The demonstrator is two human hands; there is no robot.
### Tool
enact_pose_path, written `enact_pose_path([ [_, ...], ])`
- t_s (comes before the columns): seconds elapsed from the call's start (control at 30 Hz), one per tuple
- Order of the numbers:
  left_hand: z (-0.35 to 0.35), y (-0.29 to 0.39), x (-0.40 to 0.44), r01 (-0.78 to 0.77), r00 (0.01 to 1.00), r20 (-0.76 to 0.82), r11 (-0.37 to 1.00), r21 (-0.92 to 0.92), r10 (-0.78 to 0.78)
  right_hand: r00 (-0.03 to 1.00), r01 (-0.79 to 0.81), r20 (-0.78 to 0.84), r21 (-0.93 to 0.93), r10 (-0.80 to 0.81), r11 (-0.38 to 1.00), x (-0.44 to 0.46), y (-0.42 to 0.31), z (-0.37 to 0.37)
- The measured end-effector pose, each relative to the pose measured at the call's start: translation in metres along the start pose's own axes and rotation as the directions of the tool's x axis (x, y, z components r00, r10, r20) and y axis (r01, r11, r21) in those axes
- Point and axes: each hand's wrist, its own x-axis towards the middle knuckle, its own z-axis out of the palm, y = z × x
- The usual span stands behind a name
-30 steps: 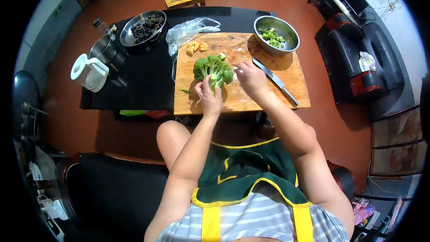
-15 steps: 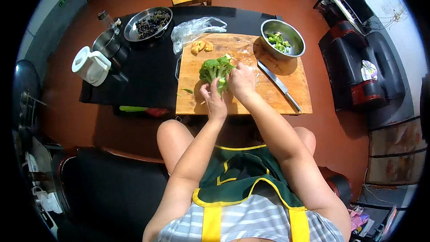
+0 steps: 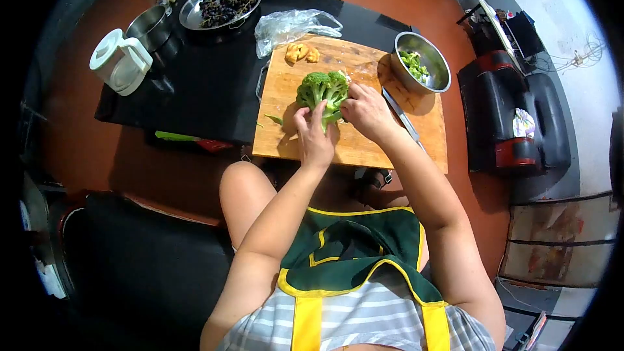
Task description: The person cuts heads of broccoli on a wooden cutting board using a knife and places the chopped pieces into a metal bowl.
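Both hands at the broccoli

Head view: the right hand (image 3: pixel 369 112) has come in against the right side of the broccoli (image 3: pixel 316 86), which sits at frame centre on the board (image 3: pixel 283 140). Both hands now work on it together. The left hand (image 3: pixel 317 143) grips the stalk from below, fingers pinching it; the right fingers are bunched, though what they pinch is hidden. A second ago the right hand was apart from the broccoli. The knife (image 3: pixel 403 117), right of centre, still lies unheld.
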Motion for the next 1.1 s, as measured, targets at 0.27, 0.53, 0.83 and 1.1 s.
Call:
enact_pose_path([
  [0.27, 0.0, 0.003, 0.001, 0.042, 0.999, 0.022, 0.999, -0.028, -0.041, 0.964, -0.088, 0.252, -0.009, 0.087, 0.996, 0.014, 0.001, -0.001],
  [0.53, -0.001, 0.005, 0.0, 0.044, 0.999, -0.009, 0.998, -0.045, -0.045, 0.902, -0.308, 0.338, 0.066, 0.269, 0.949, 0.014, -0.001, 0.01],
  [0.83, 0.001, -0.003, 0.005, 0.011, 0.997, -0.071, 1.0, -0.01, -0.012, 0.955, -0.234, 0.208, 0.096, 0.21, 0.967, 0.021, -0.028, -0.022],
  [1.1, 0.006, 0.001, 0.006, 0.021, 1.0, -0.019, 0.996, -0.085, -0.023, 0.911, -0.356, 0.299, 0.218, 0.285, 0.909, 0.12, -0.026, -0.035],
])
